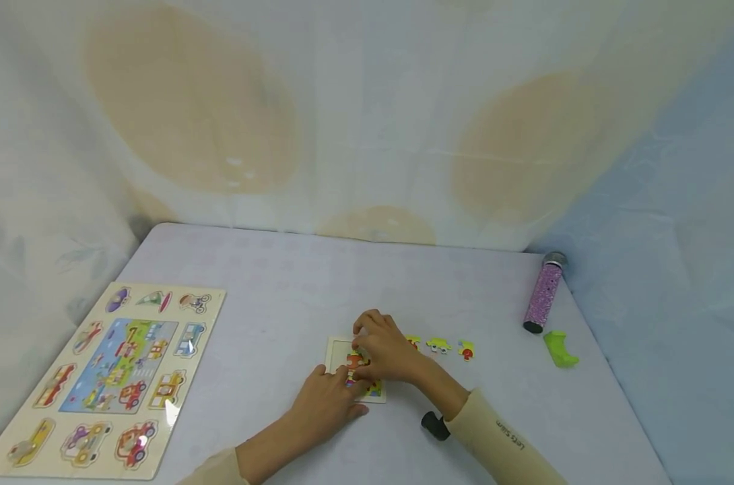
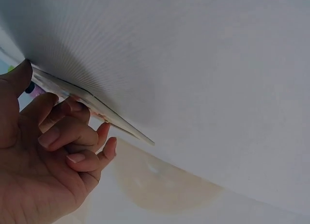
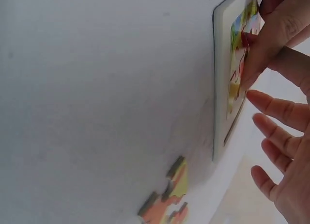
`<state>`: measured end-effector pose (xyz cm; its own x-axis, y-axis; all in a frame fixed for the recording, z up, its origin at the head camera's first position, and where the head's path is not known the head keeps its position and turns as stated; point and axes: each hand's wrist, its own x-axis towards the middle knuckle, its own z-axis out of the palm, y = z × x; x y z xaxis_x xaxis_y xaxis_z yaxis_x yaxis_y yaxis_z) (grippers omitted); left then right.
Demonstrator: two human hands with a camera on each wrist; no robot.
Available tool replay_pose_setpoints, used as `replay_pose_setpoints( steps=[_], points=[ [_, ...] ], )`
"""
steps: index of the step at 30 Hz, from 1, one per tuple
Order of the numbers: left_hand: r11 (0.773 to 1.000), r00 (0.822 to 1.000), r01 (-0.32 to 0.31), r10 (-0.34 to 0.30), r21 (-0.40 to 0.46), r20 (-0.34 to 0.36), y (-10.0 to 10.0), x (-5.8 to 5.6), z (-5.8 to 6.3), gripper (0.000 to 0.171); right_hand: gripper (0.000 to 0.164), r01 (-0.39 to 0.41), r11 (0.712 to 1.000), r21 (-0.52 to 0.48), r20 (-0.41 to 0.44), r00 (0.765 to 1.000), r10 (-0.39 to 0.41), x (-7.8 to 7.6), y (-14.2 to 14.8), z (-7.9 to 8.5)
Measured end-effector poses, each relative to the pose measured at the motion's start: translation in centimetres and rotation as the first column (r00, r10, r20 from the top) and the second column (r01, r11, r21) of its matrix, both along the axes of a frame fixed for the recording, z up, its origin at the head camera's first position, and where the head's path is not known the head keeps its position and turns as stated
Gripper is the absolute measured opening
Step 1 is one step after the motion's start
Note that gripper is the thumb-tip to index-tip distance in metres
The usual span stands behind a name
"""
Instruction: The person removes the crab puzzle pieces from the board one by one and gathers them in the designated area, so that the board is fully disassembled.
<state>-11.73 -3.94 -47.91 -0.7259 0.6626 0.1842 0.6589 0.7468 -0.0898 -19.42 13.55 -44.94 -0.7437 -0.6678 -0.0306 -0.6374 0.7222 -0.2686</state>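
Observation:
A small jigsaw puzzle board (image 1: 337,349) with a pale wooden frame lies on the table, colourful pieces set inside it. My left hand (image 1: 327,399) rests on its near left side, fingers over the frame and thumb by the near edge (image 2: 121,123). From the right, my right hand (image 1: 388,351) reaches over the board with fingers spread; its fingertips touch the pieces (image 3: 236,78) inside the frame. Both hands hide much of the picture. Loose yellow and red puzzle pieces (image 1: 438,345) lie in a row right of the board, some also near it in the right wrist view (image 3: 177,185).
A large vehicle puzzle board (image 1: 188,364) lies at the left. Toward the right edge are a glittery purple microphone-shaped tube (image 1: 544,295) and a bright green curved piece (image 1: 561,349). A black cylindrical object (image 1: 434,426) sits beside the right forearm. Patterned curtains (image 1: 367,135) enclose the table.

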Motion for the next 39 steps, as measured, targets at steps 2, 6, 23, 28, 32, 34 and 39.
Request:
replay_pose_setpoints(
  steps=[2, 6, 23, 28, 32, 34, 39],
  points=[
    [1.000, 1.000, 0.012, -0.012, 0.004, -0.014, -0.1, 0.1, 0.2, 0.043, 0.043, 0.009, 1.000, -0.009, 0.012, 1.000, -0.009, 0.1, 0.1, -0.1],
    [1.000, 1.000, 0.023, -0.023, 0.015, -0.003, -0.6, 0.4, 0.9, 0.045, 0.042, 0.027, 0.998, -0.060, 0.052, 0.998, -0.024, 0.0, 0.4, -0.2],
    [0.991, 0.998, -0.063, 0.062, 0.116, 0.012, -3.4, 0.2, 1.1, 0.054, 0.037, 0.258, 0.959, -0.116, -0.048, 0.963, -0.265, 3.2, 9.8, -0.1],
    [0.990, 0.998, -0.062, 0.062, 0.128, 0.002, -3.7, 0.2, 0.9, 0.056, 0.038, 0.304, 0.946, -0.114, -0.053, 0.949, -0.311, 4.1, 11.9, -0.9],
    [0.990, 0.997, -0.071, 0.069, 0.120, 0.018, -4.0, 0.2, 0.7, 0.056, 0.039, 0.311, 0.944, -0.114, -0.044, 0.947, -0.317, 4.0, 12.7, -1.2],
    [0.991, 0.996, -0.080, 0.076, 0.112, 0.036, -4.1, 0.2, 0.7, 0.055, 0.039, 0.318, 0.941, -0.116, -0.024, 0.946, -0.323, 3.9, 13.0, -1.2],
    [0.991, 0.994, -0.089, 0.083, 0.097, 0.067, -4.1, 0.0, 0.7, 0.054, 0.040, 0.349, 0.930, -0.117, 0.034, 0.937, -0.347, 3.9, 13.6, -1.0]
  ],
)
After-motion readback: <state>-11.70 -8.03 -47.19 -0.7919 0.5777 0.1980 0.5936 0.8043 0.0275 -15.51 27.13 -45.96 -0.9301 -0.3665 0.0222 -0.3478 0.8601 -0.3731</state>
